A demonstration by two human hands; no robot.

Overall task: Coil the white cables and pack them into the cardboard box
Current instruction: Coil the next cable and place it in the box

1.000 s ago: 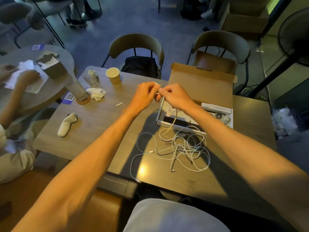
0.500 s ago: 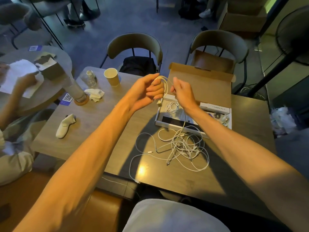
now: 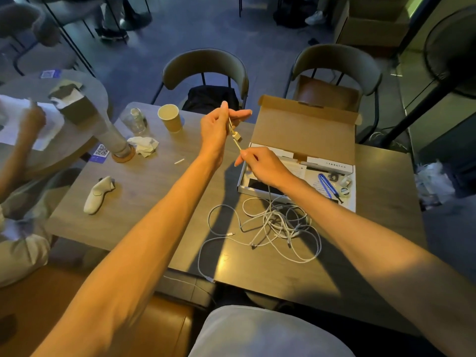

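Note:
My left hand (image 3: 219,130) is raised above the table and grips a white cable near its plug (image 3: 236,136), which hangs just below the fingers. My right hand (image 3: 262,166) pinches the same cable lower down, over the left end of the open cardboard box (image 3: 306,130). From there the cable drops to a tangled pile of white cables (image 3: 278,225) lying on the table in front of the box. The box lid stands upright; small items lie inside on the right.
A paper cup (image 3: 170,121), a glass (image 3: 134,122), a crumpled tissue (image 3: 144,146) and a white controller (image 3: 99,194) sit on the table's left part. Two chairs (image 3: 206,70) stand behind. Another person's arm rests on a round table (image 3: 25,130) at left.
My right hand has slid down the cable from beside the left hand to over the box. The loop held at my left hand has straightened into a taut length between both hands.

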